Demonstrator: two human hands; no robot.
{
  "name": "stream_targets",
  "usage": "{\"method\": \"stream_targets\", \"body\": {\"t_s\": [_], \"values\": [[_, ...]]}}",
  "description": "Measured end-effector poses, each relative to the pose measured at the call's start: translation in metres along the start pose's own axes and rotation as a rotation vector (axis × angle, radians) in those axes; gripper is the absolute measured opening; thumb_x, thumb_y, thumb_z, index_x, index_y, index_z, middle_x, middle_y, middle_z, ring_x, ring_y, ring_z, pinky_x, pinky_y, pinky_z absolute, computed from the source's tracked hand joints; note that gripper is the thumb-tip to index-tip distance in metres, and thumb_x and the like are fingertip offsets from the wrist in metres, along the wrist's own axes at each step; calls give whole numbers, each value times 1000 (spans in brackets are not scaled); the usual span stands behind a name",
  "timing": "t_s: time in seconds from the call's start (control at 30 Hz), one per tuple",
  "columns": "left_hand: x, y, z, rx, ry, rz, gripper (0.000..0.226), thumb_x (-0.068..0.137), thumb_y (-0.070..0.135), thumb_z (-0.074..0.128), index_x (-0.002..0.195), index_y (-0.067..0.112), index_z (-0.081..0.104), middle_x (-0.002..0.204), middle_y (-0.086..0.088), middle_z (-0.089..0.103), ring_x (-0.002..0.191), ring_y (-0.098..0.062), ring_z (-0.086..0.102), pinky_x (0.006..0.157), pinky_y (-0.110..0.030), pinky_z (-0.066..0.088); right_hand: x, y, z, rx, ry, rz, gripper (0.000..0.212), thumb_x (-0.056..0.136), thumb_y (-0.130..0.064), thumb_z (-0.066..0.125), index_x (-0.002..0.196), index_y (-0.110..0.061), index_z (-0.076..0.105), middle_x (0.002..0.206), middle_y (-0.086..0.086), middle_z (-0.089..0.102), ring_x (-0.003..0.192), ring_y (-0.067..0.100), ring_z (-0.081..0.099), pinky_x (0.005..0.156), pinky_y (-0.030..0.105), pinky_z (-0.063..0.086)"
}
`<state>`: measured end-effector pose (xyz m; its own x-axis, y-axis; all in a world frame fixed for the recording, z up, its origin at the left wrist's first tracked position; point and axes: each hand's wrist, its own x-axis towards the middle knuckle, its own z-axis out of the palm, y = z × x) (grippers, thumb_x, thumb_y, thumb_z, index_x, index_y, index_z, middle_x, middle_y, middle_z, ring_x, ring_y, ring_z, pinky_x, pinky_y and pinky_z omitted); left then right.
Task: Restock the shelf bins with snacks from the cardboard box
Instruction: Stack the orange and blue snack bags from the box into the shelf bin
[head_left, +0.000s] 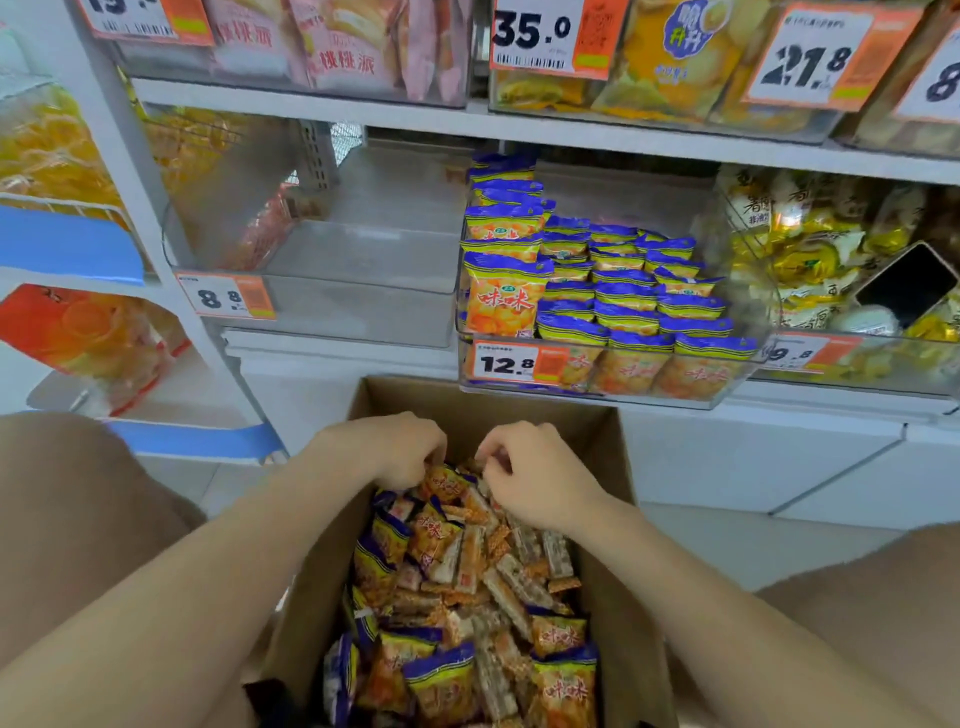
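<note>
The snack packets (467, 571) are heaped loose in the cardboard box (597, 447); at its far end some are pinched by the left hand (400, 452) and right hand (530, 478), held close together. Slippery wrappers may be dropped when lifted to the half-filled bin (597, 397) above the box

Matt brown cardboard box (597, 452), glossy plastic snack packets (467, 597), clear smooth plastic bins (363, 312)

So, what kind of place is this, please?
Most likely a shop's snack aisle. Orange price tags hang on clear shelf bins, one bin is packed with blue-and-yellow snack packets, and a cardboard box of loose packets stands below.
</note>
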<state>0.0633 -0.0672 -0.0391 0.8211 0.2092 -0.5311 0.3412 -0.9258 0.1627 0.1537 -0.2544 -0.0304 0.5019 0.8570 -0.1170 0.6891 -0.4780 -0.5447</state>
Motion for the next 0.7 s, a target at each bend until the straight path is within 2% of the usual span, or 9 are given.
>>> {"method": "stream_targets", "body": {"t_s": [0.1, 0.17, 0.23, 0.3, 0.4, 0.47, 0.57, 0.63, 0.7], "values": [[31, -9, 30, -19, 3, -68, 33, 98, 7, 58, 129, 18, 66, 122, -6, 67, 104, -23, 65, 92, -39, 58, 14, 22, 28, 34, -68, 126, 31, 102, -13, 53, 123, -16, 75, 114, 2, 74, 104, 16, 68, 89, 26, 55], [47, -12, 49, -51, -8, -106, 35, 96, 5, 59, 129, 13, 62, 124, -12, 63, 108, -28, 63, 95, -40, 57, 23, 37, 47, 60, -149, 182, 31, 103, -15, 53, 127, -15, 73, 117, 6, 73, 97, 15, 67, 79, 20, 49], [61, -16, 69, -107, -41, -149, 57, 95, 3, 60, 149, 10, 45, 144, -18, 49, 128, -36, 52, 107, -44, 50, 30, 50, 67, 65, -226, 214, 31, 104, -18, 53, 130, -14, 71, 115, 6, 73, 91, 12, 66, 76, 22, 50], [72, -22, 85, -174, -60, -207, 74, 96, 2, 59, 161, 7, 25, 157, -21, 33, 144, -43, 37, 118, -48, 40, 37, 59, 86, 54, -277, 223, 34, 105, -19, 53, 135, -13, 68, 120, 7, 72, 103, 18, 69, 86, 27, 54], [86, -33, 109, -304, -45, -275, 78, 98, 2, 54, 164, 8, 14, 167, -22, 16, 152, -45, 25, 124, -49, 31, 44, 64, 112, 123, -348, 203, 41, 106, -16, 52, 147, -14, 55, 144, 8, 59, 129, 25, 59, 95, 25, 46], [91, -39, 118, -394, -25, -307, 78, 98, 2, 56, 164, 9, 16, 166, -23, 21, 151, -41, 30, 122, -45, 35, 49, 66, 128, 210, -410, 194, 42, 107, -14, 52, 148, -19, 51, 152, 5, 50, 135, 23, 53, 100, 23, 43], [96, -46, 120, -413, 59, -327, 56, 95, 1, 65, 146, 4, 42, 144, -19, 50, 132, -36, 52, 103, -37, 49, 54, 71, 152, 245, -439, 233, 30, 107, -25, 56, 136, -23, 62, 142, -1, 57, 124, 22, 59, 97, 30, 50], [97, -47, 120, -397, 71, -315, 45, 92, 0, 68, 134, 5, 52, 136, -14, 54, 128, -34, 55, 102, -37, 50, 54, 75, 165, 216, -312, 284, 15, 101, -30, 66, 112, -21, 70, 114, -2, 69, 105, 20, 64, 89, 36, 55], [98, -44, 125, -349, 31, -289, 24, 93, -1, 63, 115, 9, 62, 127, -12, 60, 121, -32, 61, 99, -37, 54, 51, 78, 172, 240, -167, 350, 17, 93, -30, 77, 97, -19, 65, 92, -3, 67, 89, 19, 64, 78, 36, 55]]}}
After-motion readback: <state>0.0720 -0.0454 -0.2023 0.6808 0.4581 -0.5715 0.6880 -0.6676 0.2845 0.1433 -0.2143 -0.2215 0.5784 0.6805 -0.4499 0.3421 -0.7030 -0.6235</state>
